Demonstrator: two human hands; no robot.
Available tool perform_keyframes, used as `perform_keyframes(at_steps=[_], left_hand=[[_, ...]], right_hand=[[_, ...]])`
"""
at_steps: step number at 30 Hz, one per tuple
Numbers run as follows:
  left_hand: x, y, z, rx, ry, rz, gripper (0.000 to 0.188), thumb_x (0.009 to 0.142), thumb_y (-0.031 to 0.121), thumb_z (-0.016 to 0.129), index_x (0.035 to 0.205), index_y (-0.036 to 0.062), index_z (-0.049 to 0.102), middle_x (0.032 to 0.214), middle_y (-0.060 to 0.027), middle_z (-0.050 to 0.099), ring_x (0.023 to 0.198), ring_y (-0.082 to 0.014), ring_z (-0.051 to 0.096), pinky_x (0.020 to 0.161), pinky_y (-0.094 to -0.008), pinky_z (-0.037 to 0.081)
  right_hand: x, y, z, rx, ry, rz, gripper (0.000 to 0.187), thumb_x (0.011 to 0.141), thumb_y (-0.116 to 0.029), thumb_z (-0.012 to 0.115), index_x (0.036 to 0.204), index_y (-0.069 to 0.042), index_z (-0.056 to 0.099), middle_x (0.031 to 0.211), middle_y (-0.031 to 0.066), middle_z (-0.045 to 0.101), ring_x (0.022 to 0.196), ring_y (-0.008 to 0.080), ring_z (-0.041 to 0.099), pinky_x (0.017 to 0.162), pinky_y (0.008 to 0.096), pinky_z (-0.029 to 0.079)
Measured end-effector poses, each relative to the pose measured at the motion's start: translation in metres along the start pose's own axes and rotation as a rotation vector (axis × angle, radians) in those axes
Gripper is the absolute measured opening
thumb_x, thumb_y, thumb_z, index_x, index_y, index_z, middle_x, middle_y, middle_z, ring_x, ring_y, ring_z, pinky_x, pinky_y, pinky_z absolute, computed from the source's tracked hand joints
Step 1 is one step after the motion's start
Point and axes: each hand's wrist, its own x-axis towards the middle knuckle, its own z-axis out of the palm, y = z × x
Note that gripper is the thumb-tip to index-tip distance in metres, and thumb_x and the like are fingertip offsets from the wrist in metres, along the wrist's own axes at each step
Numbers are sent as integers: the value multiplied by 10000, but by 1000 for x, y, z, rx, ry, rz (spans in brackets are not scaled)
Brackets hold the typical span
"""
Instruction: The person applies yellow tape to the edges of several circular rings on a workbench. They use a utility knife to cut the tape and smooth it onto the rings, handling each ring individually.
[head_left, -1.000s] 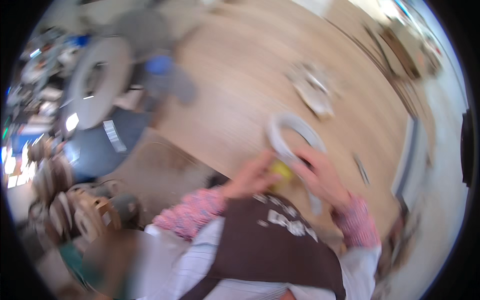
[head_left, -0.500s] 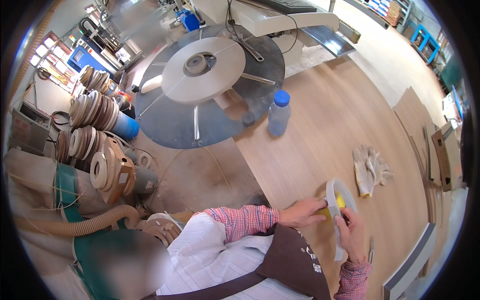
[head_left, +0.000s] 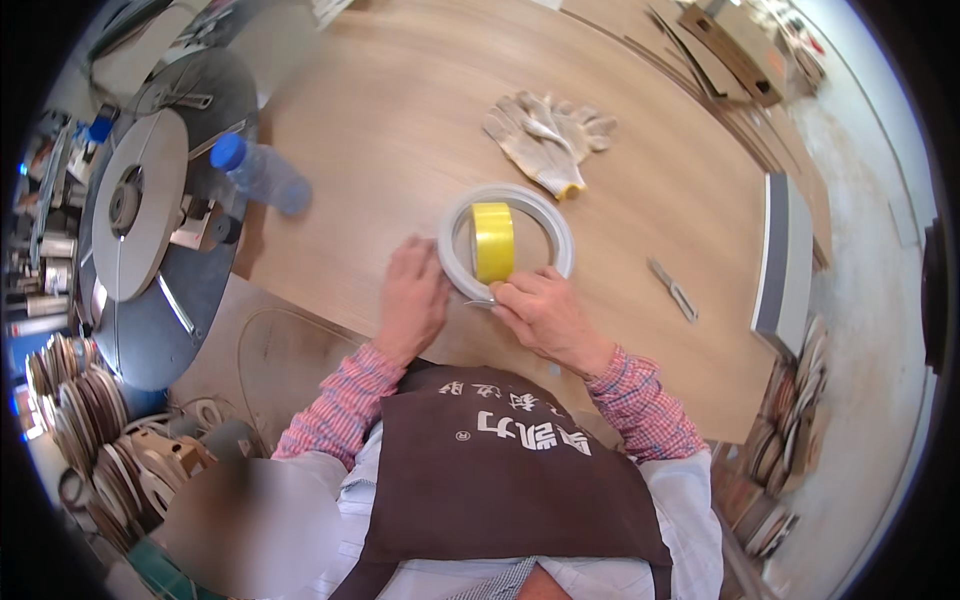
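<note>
One pale grey, ring-shaped coil of flat band (head_left: 449, 250) is at the near part of the wood-grain tabletop (head_left: 380, 150), with a shiny yellow roll of tape (head_left: 493, 240) showing within its opening. The right hand (head_left: 535, 305) pinches the coil's near edge beside the tape's lower end, while the left hand (head_left: 412, 295), blurred, is just left of the coil, and whether it grips anything cannot be told. Off-white knitted gloves (head_left: 545, 145) lie beyond, a slim grey knife (head_left: 672, 288) to the right, a clear blue-capped plastic bottle (head_left: 265, 175) farther left.
</note>
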Motion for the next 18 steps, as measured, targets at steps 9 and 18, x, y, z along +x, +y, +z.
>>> perform_keyframes(at_steps=[9,18], left_hand=[[77,61,-30,-243,-212,-259,576,930,159,703,1432,-9,476,996,-202,687,898,-360,687,780,-439,542],[81,43,4,-808,-326,-533,640,991,117,665,1523,-23,337,1111,-143,707,972,-135,671,814,-284,554]], right_hand=[[-15,1,52,-148,263,-95,177,846,-101,711,1001,-34,658,845,55,589,832,240,593,763,393,470],[-35,2,77,5,460,48,249,821,-97,752,1023,-17,631,1001,126,606,976,319,605,915,442,510]])
